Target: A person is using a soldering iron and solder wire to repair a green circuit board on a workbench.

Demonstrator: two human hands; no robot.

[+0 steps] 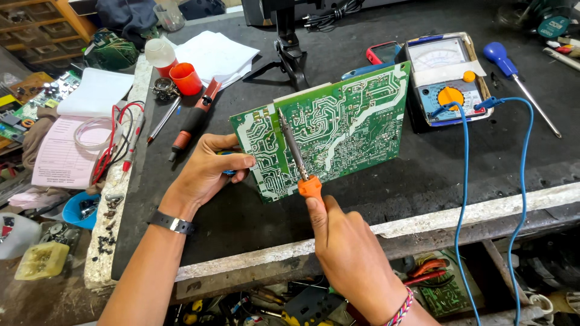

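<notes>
So, head view, the only one: the left hand (208, 169) is clamped on the left edge of a green circuit board (326, 130), thumb on the trace side facing the camera and the other fingers wrapped behind, propping it nearly upright with its bottom edge on the dark workbench (374, 199). The right hand (347, 247) is closed around the orange handle of a soldering iron (299, 160), whose metal shaft runs up and away from the fingertips with the tip touching the board near its upper left, just right of the left thumb.

My guess on handling: the board looks light and stiff but fragile, so gripping it by the bare edge like this seems right, off the traces and solder joints. The iron is probably hot, so hold it only by the orange grip.

Room-wise, it's tight left of the left fingers, with an orange-handled tool (193, 118), red probes (121, 142) and an orange cup (185, 78) close by. Beyond the board sits an analog meter (447, 78), its blue leads (462, 181) drooping over the bench's front edge to the right of the right hand. Bare bench shows below and to the right of the board, and the bench lip (423, 220) sits right by the right hand's fingers.
</notes>
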